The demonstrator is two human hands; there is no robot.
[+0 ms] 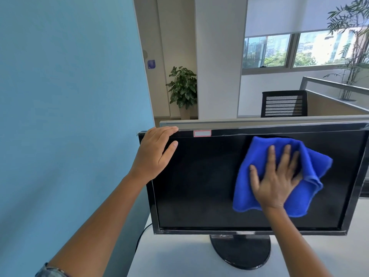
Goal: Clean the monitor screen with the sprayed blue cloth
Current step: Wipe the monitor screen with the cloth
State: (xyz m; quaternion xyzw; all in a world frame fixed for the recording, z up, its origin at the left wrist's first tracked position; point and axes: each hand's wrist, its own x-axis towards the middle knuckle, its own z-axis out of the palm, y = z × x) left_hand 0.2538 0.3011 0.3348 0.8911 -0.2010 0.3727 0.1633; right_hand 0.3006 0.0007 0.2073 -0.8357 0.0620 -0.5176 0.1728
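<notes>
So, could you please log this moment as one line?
wiping | right hand presses blue cloth on monitor screen, right half | left hand rests on top-left corner

Office interior. At left, tall pale blue partition wall (69,96); small purple sticker (151,64) just past its far edge. Beyond, leafy potted plant (182,88) on the floor beside a wide white column (217,56). Further right, window (267,50) showing trees and buildings, white roller blind (289,15) partly lowered. Black mesh-backed chair (283,103) behind a grey divider rail (259,121). Tall feathery plant (353,47) at far right. Nearest, white desk (179,256), black cable (142,234) trailing at its left edge.
</notes>
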